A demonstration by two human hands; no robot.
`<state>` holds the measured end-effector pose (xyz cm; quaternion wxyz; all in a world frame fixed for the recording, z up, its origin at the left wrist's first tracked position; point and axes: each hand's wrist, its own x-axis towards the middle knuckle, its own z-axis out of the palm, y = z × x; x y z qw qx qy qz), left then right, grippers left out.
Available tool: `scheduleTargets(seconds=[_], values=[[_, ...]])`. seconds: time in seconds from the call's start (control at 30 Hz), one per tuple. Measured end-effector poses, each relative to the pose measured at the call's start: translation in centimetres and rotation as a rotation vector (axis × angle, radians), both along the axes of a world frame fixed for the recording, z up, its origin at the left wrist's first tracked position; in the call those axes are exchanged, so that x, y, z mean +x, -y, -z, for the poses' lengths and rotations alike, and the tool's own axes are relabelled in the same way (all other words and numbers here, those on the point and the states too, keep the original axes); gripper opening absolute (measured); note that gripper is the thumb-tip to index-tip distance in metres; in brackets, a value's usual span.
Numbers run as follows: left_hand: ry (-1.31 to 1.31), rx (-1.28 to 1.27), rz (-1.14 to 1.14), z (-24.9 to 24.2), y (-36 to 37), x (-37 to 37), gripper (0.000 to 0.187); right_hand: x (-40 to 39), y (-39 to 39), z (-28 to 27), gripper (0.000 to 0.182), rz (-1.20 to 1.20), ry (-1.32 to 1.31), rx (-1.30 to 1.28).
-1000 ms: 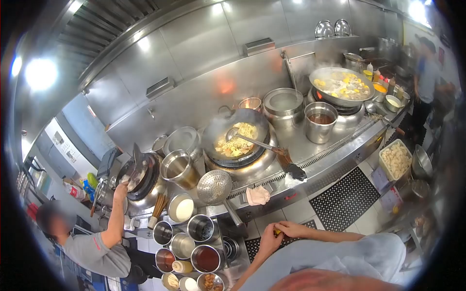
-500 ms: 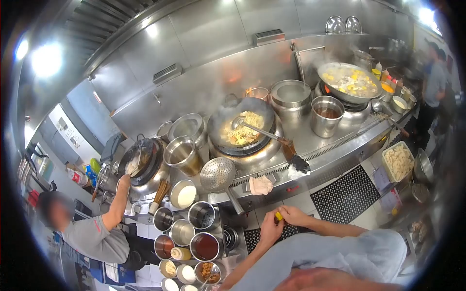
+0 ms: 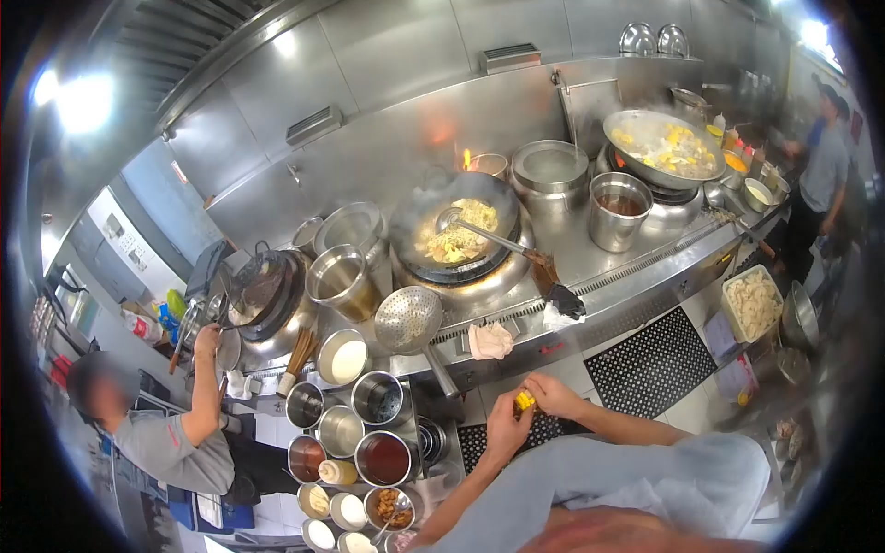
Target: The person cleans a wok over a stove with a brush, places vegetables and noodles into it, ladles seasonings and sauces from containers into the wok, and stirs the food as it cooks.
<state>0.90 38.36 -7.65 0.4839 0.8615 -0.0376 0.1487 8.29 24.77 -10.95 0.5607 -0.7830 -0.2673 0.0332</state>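
Both the left hand point(image 3: 505, 427) and right hand point(image 3: 551, 394) pinch a small yellow thing point(image 3: 525, 400) between them, fingers closed on it, with the wok point(image 3: 454, 230) far beyond

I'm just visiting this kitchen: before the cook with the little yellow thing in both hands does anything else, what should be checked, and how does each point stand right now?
1. Both hands on the yellow item: ok; left hand and right hand meet on it.
2. What the yellow item is: cannot tell; too small.
3. Wok of food attended: not ok; it steams with flame behind and nobody's hand is on it.
4. Ladle to hand: ok; its bowl rests in the wok, handle pointing toward the cook.
5. Co-worker clear of the cook: ok; that person reaches to another burner at far left.
6. Strainer placed: ok; lying on the counter edge.
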Motion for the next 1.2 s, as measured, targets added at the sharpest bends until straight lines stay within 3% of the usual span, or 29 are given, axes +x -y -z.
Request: scheduleTargets(seconds=[0.03,0.1,0.13,0.2,0.33,0.4,0.43,0.5,0.53,0.67,0.77,0.8,0.87,0.9,0.97,1.0,1.13,1.17,1.2], values=[[-0.006,0.003,0.0,0.1,-0.1,0.0,0.033,0.0,0.0,0.0,0.024,0.0,-0.006,0.003],[-0.054,-0.06,-0.006,0.7,-0.1,0.4,0.031,0.2,0.2,-0.3,0.023,-0.014,-0.495,0.087],[-0.066,-0.059,-0.002,0.6,-0.1,0.0,0.031,0.0,0.3,0.0,0.023,-0.009,-0.507,0.089],[-0.064,-0.066,0.005,0.2,0.0,0.0,0.032,0.3,0.7,0.3,0.024,-0.028,-0.941,0.287],[-0.165,-0.107,-0.013,1.5,-0.3,-0.4,0.032,-1.0,0.6,-1.8,0.036,0.015,-0.939,0.214],[-0.213,-0.083,-0.112,1.9,-0.8,-0.3,0.031,-2.0,0.2,-2.4,0.041,-0.106,-0.644,0.042],[-0.217,-0.072,-0.072,1.9,-0.7,-0.1,0.031,-2.2,0.1,-2.0,0.041,-0.068,-0.646,0.061],[-0.225,-0.095,-0.11,1.7,-0.9,-0.1,0.029,-2.3,-0.3,-1.5,0.044,-0.059,-0.38,-0.092],[-0.234,-0.13,-0.114,1.7,-0.7,0.0,0.028,-2.0,-0.1,-2.0,0.043,-0.071,-0.451,-0.182],[-0.233,-0.21,-0.076,1.2,-0.3,-0.2,0.029,-2.2,-0.1,-1.6,0.04,-0.024,-0.314,-0.17],[-0.232,-0.19,-0.051,1.7,-0.3,0.0,0.027,-2.2,0.2,-2.2,0.036,-0.016,-0.412,-0.112],[-0.19,-0.291,-0.035,1.5,0.0,0.0,0.027,-2.1,0.1,-1.3,0.036,-0.016,-0.417,-0.109],[-0.212,-0.331,-0.029,1.2,0.1,0.3,0.027,-1.6,0.0,1.1,0.032,0.079,-0.166,0.029],[-0.231,-0.372,-0.021,1.2,0.1,0.4,0.027,-1.5,0.1,1.9,0.032,0.081,-0.169,0.031],[-0.249,-0.418,0.0,2.0,0.3,0.6,0.028,-1.1,0.3,1.3,0.032,0.026,-0.812,0.279],[-0.268,-0.465,0.014,2.3,0.2,0.6,0.029,-1.4,0.4,1.0,0.039,0.052,-0.936,0.413],[-0.228,-0.334,0.032,2.7,0.2,-0.1,0.033,-1.5,1.4,0.3,0.052,-0.028,-0.957,0.278],[-0.182,-0.126,0.037,2.3,-0.1,-0.1,0.034,-1.6,1.2,0.0,0.052,-0.042,-0.96,0.265],[-0.142,0.085,0.04,2.0,-0.3,-0.2,0.035,-2.1,0.8,-0.3,0.054,0.01,-0.762,0.084]])
